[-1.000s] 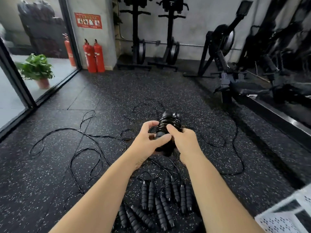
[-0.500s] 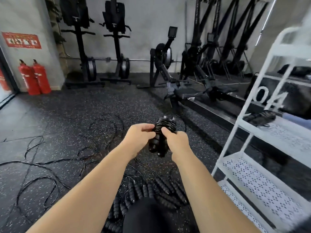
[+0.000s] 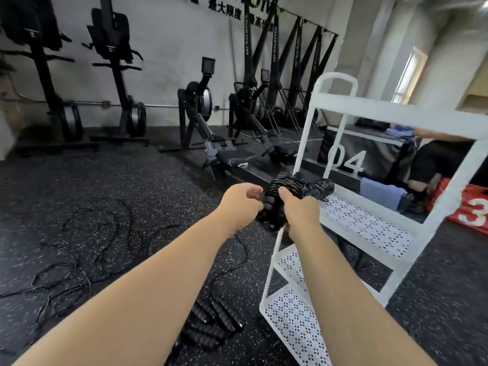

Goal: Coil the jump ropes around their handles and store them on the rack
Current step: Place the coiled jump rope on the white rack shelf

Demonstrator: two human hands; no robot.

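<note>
Both my hands hold one coiled black jump rope (image 3: 282, 190), its cord wound round its ribbed handles. My left hand (image 3: 241, 203) grips the bundle's left side and my right hand (image 3: 297, 210) grips its right side. The bundle is held at the left edge of the white rack (image 3: 369, 228), level with the middle perforated shelf. Another coiled black rope (image 3: 320, 188) lies on that shelf just beyond. Several loose ribbed handles (image 3: 214, 323) lie on the floor below my arms, and uncoiled black cords (image 3: 87, 249) sprawl to the left.
The rack has three perforated shelves and a looped top handle. Rowing machines (image 3: 208, 133) and ski machines line the back wall. Behind the rack a person (image 3: 435, 159) sits by a black box marked 04 and a red box (image 3: 472, 211).
The view has swung right and the rack has come close. Both hands have carried the coiled rope up to the middle shelf's edge.
</note>
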